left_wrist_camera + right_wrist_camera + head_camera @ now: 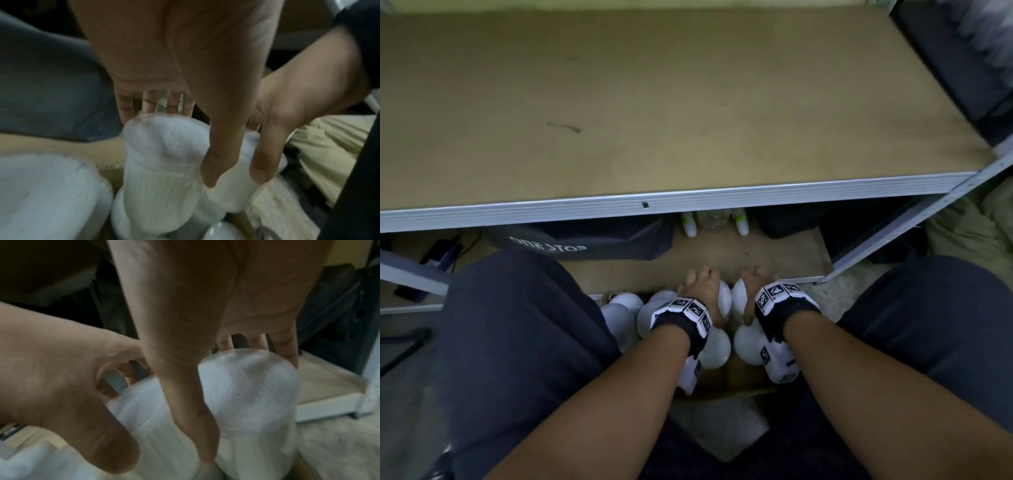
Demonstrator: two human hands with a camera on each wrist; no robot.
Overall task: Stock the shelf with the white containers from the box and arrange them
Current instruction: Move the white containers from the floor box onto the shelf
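Between my knees, several white ribbed containers stand in a cardboard box (736, 390). My left hand (702, 284) grips one white container (725, 297) by its top, thumb on the near side and fingers behind it. My right hand (753, 289) grips the neighbouring container (739, 295) the same way. The left wrist view shows the left hand (170, 142) wrapped round its container (162, 170). In the right wrist view, the right hand (236, 382) holds its container (252, 394). The brown shelf board (654, 102) above is bare.
More containers (621, 306) sit at the left of the box, and others (717, 347) under my wrists. A dark bag (585, 240) and small bottles (690, 224) lie on the lower board. A metal shelf upright (893, 233) slants at right. My knees flank the box.
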